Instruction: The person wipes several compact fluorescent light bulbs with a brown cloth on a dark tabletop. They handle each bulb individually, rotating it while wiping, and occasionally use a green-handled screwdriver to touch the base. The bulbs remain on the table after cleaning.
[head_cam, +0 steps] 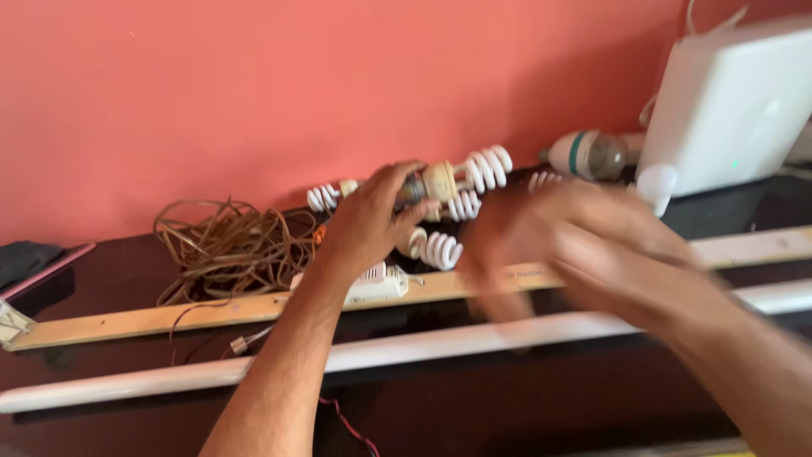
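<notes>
We are pinching a spiral bulb (440,182) with our left hand (368,220) over the counter (127,271); right hand (584,245) blurring, grip unreadable

- Dark glossy table (524,406) carries everything.
- White tube lamp (406,351) and wooden strip (169,313) lie below the left hand's grip.
- Tangled brown wire (228,245) lies left of the grip.
- Spiral bulbs (486,169) surround it.

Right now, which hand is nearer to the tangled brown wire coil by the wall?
Left. The left hand sits just right of the tangled brown wire coil; the blurred right hand is farther right.
</notes>
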